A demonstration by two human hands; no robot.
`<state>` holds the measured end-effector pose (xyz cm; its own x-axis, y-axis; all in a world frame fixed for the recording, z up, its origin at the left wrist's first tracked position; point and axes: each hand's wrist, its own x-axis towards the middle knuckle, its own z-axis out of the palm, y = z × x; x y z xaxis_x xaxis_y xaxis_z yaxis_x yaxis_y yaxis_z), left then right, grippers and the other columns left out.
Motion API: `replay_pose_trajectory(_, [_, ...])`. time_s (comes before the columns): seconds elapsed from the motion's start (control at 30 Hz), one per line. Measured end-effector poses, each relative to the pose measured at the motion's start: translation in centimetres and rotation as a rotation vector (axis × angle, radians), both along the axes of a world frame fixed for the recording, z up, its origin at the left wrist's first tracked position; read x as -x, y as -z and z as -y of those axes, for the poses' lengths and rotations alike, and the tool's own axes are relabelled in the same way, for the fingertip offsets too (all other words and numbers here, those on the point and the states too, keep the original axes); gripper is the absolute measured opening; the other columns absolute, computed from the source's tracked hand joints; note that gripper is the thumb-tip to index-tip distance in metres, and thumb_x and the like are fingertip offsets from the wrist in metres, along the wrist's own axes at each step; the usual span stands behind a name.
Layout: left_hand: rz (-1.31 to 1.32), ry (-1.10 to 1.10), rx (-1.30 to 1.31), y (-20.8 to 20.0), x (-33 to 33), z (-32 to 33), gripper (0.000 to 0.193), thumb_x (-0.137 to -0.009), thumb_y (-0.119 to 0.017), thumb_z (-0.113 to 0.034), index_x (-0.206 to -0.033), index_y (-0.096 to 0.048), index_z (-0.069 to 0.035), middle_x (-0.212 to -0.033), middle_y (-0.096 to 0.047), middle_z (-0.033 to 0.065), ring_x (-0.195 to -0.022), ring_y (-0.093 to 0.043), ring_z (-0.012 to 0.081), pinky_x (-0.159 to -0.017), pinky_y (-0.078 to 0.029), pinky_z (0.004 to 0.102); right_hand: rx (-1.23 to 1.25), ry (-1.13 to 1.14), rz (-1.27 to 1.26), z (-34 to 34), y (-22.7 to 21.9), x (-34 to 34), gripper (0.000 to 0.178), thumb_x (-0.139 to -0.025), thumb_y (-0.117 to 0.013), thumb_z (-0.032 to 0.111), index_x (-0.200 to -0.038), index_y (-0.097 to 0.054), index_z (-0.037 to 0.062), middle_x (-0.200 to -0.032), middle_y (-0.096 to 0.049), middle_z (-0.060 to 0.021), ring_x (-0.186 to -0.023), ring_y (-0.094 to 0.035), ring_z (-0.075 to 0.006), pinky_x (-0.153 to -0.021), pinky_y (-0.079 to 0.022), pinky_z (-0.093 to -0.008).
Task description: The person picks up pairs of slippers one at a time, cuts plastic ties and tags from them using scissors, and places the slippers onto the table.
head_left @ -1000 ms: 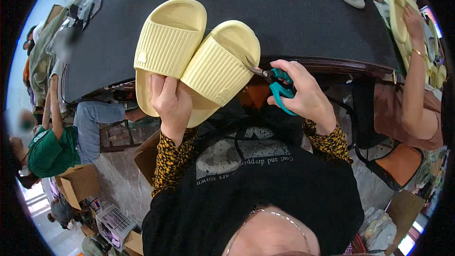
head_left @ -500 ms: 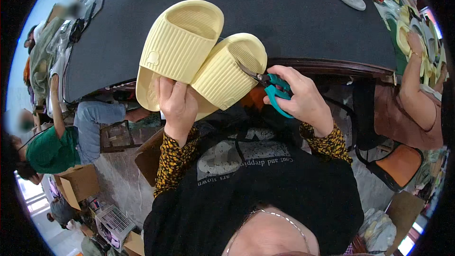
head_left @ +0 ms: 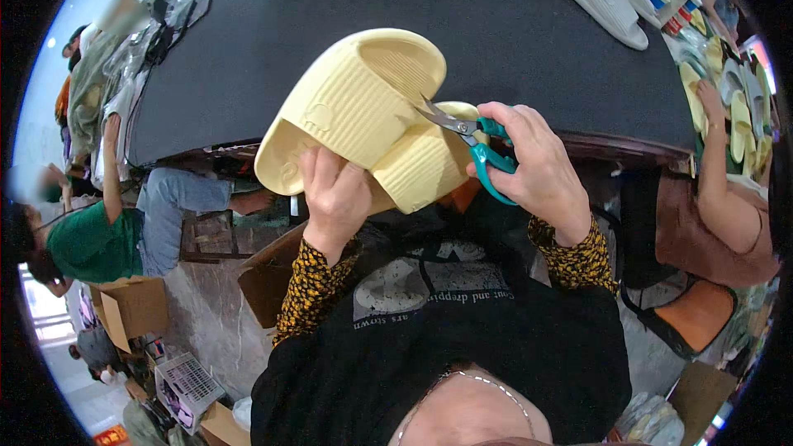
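Two pale yellow ribbed slide slippers are held up over the near edge of the table, the left slipper (head_left: 351, 116) partly covering the right slipper (head_left: 429, 167). My left hand (head_left: 337, 194) grips them from below, its fingers closed at the left slipper's open toe. In my right hand (head_left: 533, 157) is a pair of scissors (head_left: 489, 153) with teal handles and short curved metal blades. The blades are parted, and their tips reach the edge of the left slipper's strap. Whether they touch it I cannot tell.
The dark table (head_left: 529, 58) spreads ahead. Grey slippers (head_left: 599, 2) lie at its far right, yellow slippers (head_left: 741, 128) beyond. A person in green (head_left: 95, 239) sits left; another person's arm (head_left: 717, 149) reaches in at right. Cardboard boxes (head_left: 132, 314) and a crate (head_left: 188, 388) stand lower left.
The slippers have turned and shifted right, so the left one now overlaps more of the other. The scissors have moved from the right slipper's strap to the left slipper's strap edge.
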<state>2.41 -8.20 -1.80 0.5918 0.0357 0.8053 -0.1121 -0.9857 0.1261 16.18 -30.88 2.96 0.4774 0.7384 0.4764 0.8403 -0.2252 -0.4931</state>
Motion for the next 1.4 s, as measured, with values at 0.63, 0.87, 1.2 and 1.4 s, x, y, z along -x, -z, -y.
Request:
replay_pose_trajectory(0.63, [-0.014,0.098,0.049,-0.9,1.1,0.7,0.023,-0.061,-0.063,-0.002,-0.084,-0.065,-0.001,-0.091,-0.058,0.014,-0.082,-0.056,0.0289,-0.072,-0.048,0.0393,-0.145,0.141,-0.254,-0.9,-0.9,0.8,0.046,-0.079,-0.076,0.009,-0.12,-0.057,-0.0014,-0.102,-0.064,-0.0136,-0.086,-0.063,-0.0188,-0.074,-0.051,-0.0311])
replay_pose_trajectory(0.87, [0.115,0.052,0.262,-2.5,-2.5,-0.6,0.013,-0.07,-0.065,0.002,-0.083,-0.061,0.002,-0.092,-0.058,0.0168,-0.083,-0.057,0.0343,-0.075,-0.048,0.0429,-0.361,0.276,-0.223,0.4,0.5,-1.3,0.046,-0.082,-0.073,0.001,-0.123,-0.055,-0.0029,-0.108,-0.061,-0.0077,-0.093,-0.059,-0.0144,-0.083,-0.048,-0.0277])
replay_pose_trajectory(1.2, [-0.119,0.053,0.532,-3.2,-8.2,-1.8,0.017,-0.088,-0.062,-0.012,-0.085,-0.063,0.004,-0.095,-0.06,0.02,-0.082,-0.06,0.0342,-0.073,-0.049,0.0406,-0.371,0.283,-0.295,0.7,2.3,-2.2,0.043,-0.084,-0.069,-0.003,-0.124,-0.054,-0.0034,-0.105,-0.059,-0.0063,-0.091,-0.057,-0.0124,-0.08,-0.048,-0.026])
replay_pose_trajectory(1.4, [-0.167,0.02,0.376,-3.2,-6.4,-1.7,0.014,-0.086,-0.063,-0.013,-0.086,-0.065,0.001,-0.089,-0.061,0.016,-0.082,-0.06,0.0323,-0.074,-0.049,0.0402,-0.397,0.259,-0.407,1.0,3.4,-2.3,0.043,-0.085,-0.068,-0.002,-0.125,-0.053,-0.0044,-0.105,-0.06,-0.007,-0.092,-0.057,-0.012,-0.082,-0.048,-0.0258])
